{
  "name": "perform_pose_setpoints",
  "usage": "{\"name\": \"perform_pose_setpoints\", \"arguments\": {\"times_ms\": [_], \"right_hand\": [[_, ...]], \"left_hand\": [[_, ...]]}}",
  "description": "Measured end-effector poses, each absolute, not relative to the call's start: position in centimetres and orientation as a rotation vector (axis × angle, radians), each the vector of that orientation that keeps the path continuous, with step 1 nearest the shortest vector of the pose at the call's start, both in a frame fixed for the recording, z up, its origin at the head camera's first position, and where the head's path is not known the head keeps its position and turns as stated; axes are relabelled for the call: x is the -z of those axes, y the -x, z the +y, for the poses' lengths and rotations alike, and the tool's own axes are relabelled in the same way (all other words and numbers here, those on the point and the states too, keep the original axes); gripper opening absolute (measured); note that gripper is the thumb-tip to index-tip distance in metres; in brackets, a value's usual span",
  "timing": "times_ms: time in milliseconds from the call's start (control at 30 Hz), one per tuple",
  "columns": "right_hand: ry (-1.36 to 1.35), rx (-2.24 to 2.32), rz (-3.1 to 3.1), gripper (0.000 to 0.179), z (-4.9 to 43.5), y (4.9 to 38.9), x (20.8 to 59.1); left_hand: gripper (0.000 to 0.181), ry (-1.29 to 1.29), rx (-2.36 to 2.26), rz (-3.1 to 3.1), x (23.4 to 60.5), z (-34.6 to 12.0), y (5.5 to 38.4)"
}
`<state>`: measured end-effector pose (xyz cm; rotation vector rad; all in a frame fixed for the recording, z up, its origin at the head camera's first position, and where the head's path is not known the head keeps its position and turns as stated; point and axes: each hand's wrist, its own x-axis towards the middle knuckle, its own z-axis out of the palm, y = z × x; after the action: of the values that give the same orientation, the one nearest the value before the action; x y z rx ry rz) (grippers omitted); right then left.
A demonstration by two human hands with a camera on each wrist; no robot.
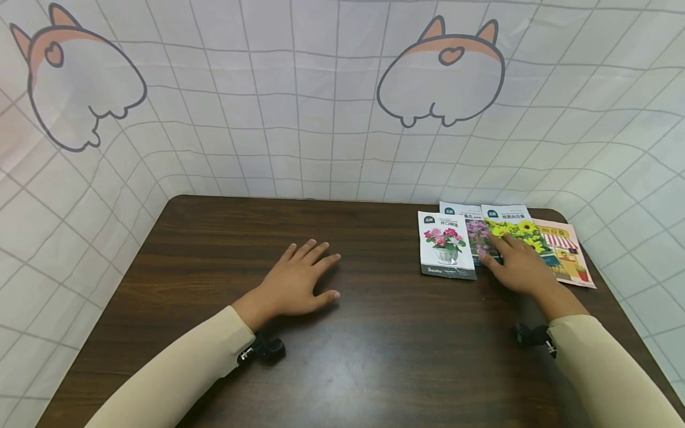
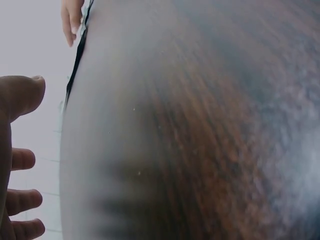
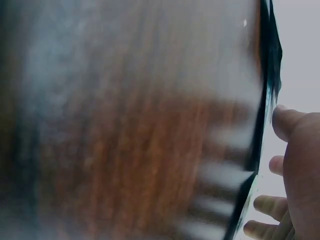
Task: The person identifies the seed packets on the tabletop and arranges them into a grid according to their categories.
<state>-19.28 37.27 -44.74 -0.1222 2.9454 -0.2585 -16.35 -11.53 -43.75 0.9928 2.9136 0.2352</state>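
Note:
Four overlapping flower seed packets lie at the table's far right. The front-left one (image 1: 445, 241) shows pink flowers in a glass pot. Behind it are a purple-flowered packet (image 1: 476, 233) and a yellow-flowered packet (image 1: 516, 224); a pink packet with a striped awning (image 1: 571, 252) is rightmost. My right hand (image 1: 518, 264), fingers spread, has its fingertips over the purple and yellow packets and hides part of them. In the right wrist view, this hand (image 3: 306, 165) appears beside dark packet edges (image 3: 257, 130). My left hand (image 1: 297, 282) is spread low over the table's middle, holding nothing.
The dark wood-grain table (image 1: 364, 345) has rounded far corners. A white grid-patterned cloth (image 1: 316, 119) with cartoon animal drawings rises behind it and along both sides. Each wrist bears a black camera mount, one on the left (image 1: 267, 349) and one on the right (image 1: 530, 334).

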Motion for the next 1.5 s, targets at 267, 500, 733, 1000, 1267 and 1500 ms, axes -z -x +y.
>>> {"name": "perform_pose_setpoints", "arguments": {"times_ms": [267, 500, 733, 1000, 1267, 1500], "right_hand": [[0.13, 0.25, 2.927, 0.081, 37.6, 19.6, 45.0], [0.155, 0.265, 2.902, 0.081, 37.8, 19.8, 45.2], [0.149, 0.288, 2.89, 0.081, 37.7, 19.9, 45.2], [0.149, 0.276, 2.892, 0.08, 37.8, 20.1, 45.4], [0.14, 0.279, 2.891, 0.082, 37.9, 20.0, 45.5], [0.141, 0.277, 2.899, 0.08, 37.8, 20.0, 45.5]], "left_hand": [[0.077, -1.004, -0.222, 2.905, 44.4, -10.5, 16.7], [0.076, -1.049, -0.224, 2.876, 44.6, -8.8, 17.0], [0.075, -1.088, -0.209, 2.845, 44.9, -6.9, 17.5], [0.075, -1.143, -0.209, 2.8, 45.1, -4.7, 17.7], [0.075, -1.23, -0.171, 2.785, 45.6, -2.3, 18.3], [0.075, -1.266, -0.135, 2.783, 45.3, -0.4, 18.6]]}}
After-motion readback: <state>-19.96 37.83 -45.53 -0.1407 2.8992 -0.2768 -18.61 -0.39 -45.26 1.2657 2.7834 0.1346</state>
